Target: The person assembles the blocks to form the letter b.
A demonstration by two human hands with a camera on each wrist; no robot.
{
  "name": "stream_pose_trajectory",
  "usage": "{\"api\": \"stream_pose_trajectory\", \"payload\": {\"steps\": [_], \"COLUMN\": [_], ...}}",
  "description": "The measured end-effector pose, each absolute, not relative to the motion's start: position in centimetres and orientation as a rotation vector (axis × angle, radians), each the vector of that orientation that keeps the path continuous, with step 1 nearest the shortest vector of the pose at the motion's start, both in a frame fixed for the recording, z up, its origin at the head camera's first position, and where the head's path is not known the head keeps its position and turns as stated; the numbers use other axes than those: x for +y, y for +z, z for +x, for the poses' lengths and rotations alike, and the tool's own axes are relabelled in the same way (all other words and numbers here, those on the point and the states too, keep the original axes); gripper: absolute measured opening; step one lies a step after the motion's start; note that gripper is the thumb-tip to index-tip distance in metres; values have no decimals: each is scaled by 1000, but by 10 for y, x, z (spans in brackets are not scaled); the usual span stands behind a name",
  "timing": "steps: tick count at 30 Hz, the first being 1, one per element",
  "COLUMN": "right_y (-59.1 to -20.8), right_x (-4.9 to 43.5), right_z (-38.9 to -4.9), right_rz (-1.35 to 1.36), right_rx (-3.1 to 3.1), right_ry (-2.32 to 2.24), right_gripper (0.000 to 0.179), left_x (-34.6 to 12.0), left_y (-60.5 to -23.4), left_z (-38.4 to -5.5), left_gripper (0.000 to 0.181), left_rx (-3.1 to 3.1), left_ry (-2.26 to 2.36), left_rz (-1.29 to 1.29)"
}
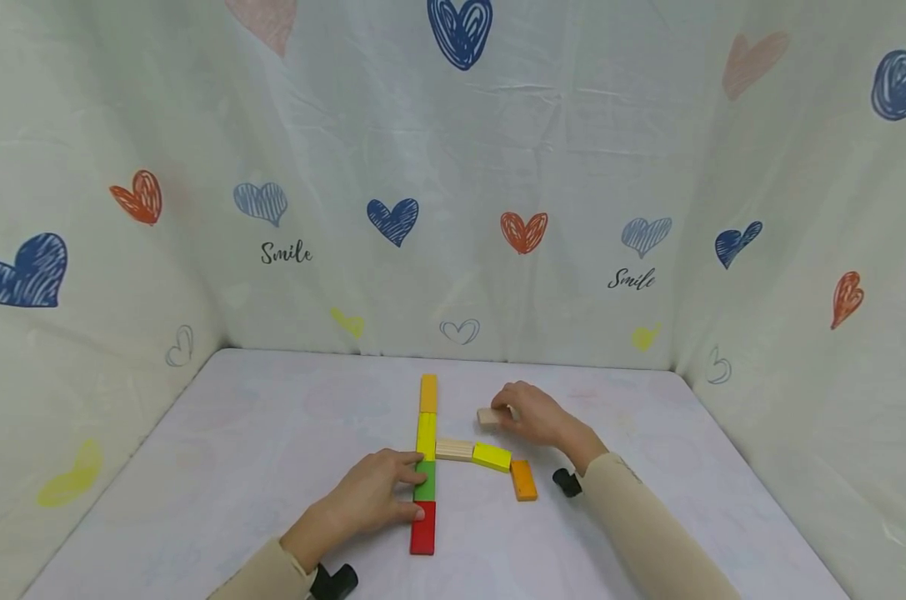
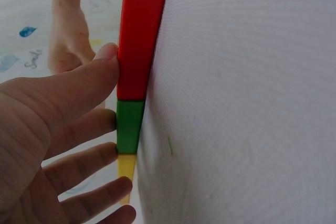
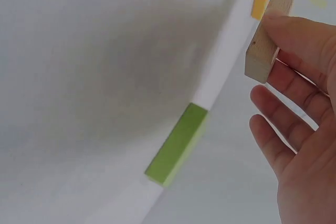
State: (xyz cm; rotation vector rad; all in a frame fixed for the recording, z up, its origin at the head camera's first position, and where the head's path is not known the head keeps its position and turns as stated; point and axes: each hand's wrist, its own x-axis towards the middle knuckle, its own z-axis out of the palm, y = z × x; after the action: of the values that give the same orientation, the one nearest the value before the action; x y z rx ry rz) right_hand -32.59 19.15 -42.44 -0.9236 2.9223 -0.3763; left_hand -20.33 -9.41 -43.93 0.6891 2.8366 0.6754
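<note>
A straight column of blocks runs away from me: red (image 1: 422, 537), green (image 1: 429, 487), yellow (image 1: 426, 429) and orange-yellow (image 1: 428, 393). My left hand (image 1: 370, 493) lies along its left side, the thumb touching the red block and fingertips at the green and yellow ones. From the column a plain wood piece (image 1: 454, 451) reaches right, followed by a yellow block (image 1: 492, 456) and an angled orange block (image 1: 523, 481). Above these my right hand (image 1: 535, 414) pinches a plain wooden block (image 3: 270, 38) between thumb and fingers.
A light green block (image 3: 177, 144) lies on the table in the right wrist view; the head view does not show it. Black devices sit at the left wrist (image 1: 335, 582) and right wrist (image 1: 568, 482). A heart-printed curtain (image 1: 460, 283) surrounds the white table (image 1: 272, 417).
</note>
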Motion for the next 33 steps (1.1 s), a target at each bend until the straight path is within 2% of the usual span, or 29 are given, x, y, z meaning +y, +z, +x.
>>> {"api": "stream_pose_trajectory", "payload": {"steps": [11, 22, 33], "right_y": [-413, -416, -428], "right_x": [182, 174, 163], "right_z": [-283, -241, -210], "right_rz": [-1070, -1431, -1511], "right_rx": [2877, 2825, 2719], "right_ry": [-360, -291, -231], "right_gripper": [20, 22, 21], "left_x": [-94, -95, -94], "left_y": [-439, -439, -438], "left_z": [-204, -205, -206], "left_gripper": [49, 49, 48], "left_rx": [2844, 2850, 2828], "left_ry": [679, 671, 661], "left_rz": [723, 731, 702]}}
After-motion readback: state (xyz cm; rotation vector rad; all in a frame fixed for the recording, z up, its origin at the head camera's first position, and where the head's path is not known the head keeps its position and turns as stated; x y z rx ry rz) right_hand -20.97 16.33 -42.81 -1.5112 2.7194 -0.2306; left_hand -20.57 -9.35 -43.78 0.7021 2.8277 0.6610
